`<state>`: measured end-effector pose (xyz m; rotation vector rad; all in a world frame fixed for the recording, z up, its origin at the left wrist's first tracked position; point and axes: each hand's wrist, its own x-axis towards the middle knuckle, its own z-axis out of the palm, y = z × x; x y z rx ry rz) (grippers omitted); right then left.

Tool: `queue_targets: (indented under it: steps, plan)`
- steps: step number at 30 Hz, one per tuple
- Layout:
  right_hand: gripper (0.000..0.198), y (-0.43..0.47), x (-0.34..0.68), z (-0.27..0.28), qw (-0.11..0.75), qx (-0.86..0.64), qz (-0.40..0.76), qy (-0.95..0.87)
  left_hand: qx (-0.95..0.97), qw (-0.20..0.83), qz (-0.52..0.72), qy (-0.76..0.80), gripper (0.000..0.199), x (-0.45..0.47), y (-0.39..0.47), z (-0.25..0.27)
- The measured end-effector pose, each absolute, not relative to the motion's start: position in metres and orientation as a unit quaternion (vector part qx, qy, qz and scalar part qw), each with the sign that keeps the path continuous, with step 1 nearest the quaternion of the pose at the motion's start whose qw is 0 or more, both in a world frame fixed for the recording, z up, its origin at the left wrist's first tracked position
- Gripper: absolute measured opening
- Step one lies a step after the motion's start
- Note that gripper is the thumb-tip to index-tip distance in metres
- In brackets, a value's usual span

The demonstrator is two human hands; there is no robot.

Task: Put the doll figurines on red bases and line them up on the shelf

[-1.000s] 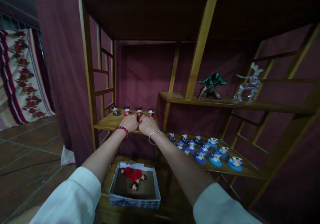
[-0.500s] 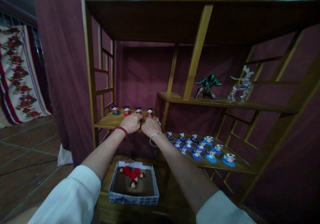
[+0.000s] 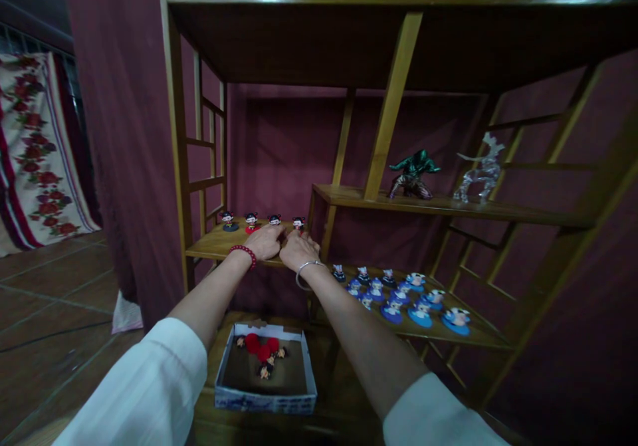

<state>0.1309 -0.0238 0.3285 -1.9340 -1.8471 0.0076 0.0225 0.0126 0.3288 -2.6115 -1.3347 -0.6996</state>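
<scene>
My left hand (image 3: 266,241), with a red bead bracelet, is over the front of the small left shelf (image 3: 209,245). Beside it is my right hand (image 3: 300,252), wearing a silver bangle. The fingers of both are bent and point towards each other; whatever lies between the fingertips is hidden. Just behind the left hand shows the head of a black-haired figurine (image 3: 274,220). Another figurine (image 3: 298,223) with red on it stands behind the right hand, partly covered. Further left are a figurine on a red base (image 3: 251,221) and one on a dark base (image 3: 228,221).
Below, an open shallow box (image 3: 264,403) holds several red and black-haired figurines (image 3: 264,370). Several blue-based figurines (image 3: 419,312) stand on the lower right shelf (image 3: 481,332). Above them are a green crouching figure (image 3: 415,175) and a clear animal figure (image 3: 482,170). An upright post (image 3: 393,107) divides the shelving.
Both hands stay in nearly the same place at the small shelf, fingers still bent. The view has shifted very slightly.
</scene>
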Motion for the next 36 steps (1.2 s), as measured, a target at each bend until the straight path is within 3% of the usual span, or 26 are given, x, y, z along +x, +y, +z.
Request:
queue_targets:
  steps: [10,36]
  plan:
    - [0.054,-0.021,0.133,0.328,0.182,-0.703,-0.004,-0.688,-0.861,0.046,-0.165,-0.479,0.054,0.030,0.020,0.331]
    - [0.055,-0.016,0.134,0.323,0.182,-0.703,-0.003,-0.688,-0.854,0.034,-0.174,-0.489,0.047,0.036,0.019,0.335]
